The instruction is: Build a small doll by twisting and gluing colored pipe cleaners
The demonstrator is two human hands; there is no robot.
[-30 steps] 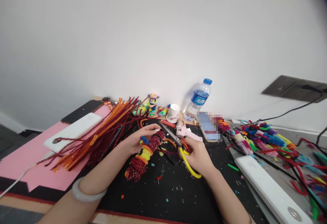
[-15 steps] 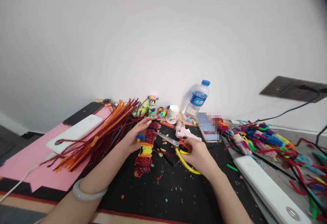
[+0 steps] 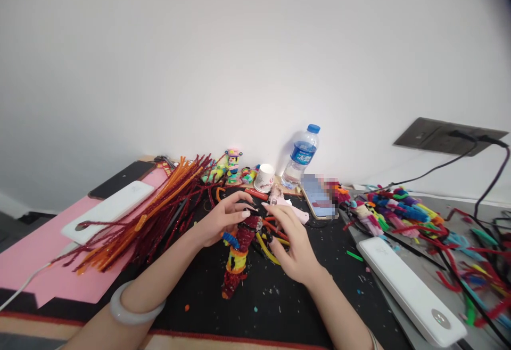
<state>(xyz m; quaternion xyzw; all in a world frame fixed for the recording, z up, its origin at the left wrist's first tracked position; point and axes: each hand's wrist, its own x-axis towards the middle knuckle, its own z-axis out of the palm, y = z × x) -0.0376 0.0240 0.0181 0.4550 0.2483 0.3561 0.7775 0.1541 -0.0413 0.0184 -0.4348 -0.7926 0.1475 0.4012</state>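
My left hand (image 3: pixel 224 217) is closed around the upper part of a figure made of pipe cleaners (image 3: pixel 236 259). It is dark red with a yellow and orange band and a blue coil sticking out at the side. Close to the figure's top, my right hand (image 3: pixel 290 238) has its thumb and fingers apart, with nothing plainly held. Scissors with yellow and orange handles (image 3: pixel 268 250) lie on the black mat (image 3: pixel 295 307), partly hidden behind the right hand. Dark material shows between the fingertips of both hands, too small to make out.
Dark red and orange pipe cleaners (image 3: pixel 147 217) lie at left beside a white power bank (image 3: pixel 107 209). Behind stand a paper cup (image 3: pixel 264 177), a water bottle (image 3: pixel 301 155) and a pink glue gun (image 3: pixel 294 210). At right are a phone (image 3: pixel 317 195), another white power bank (image 3: pixel 413 291) and colourful pieces.
The scissors have left my right hand and lie on the mat. That hand has moved up and left to the figure's top. The figure has tilted and shifted slightly in my left hand.
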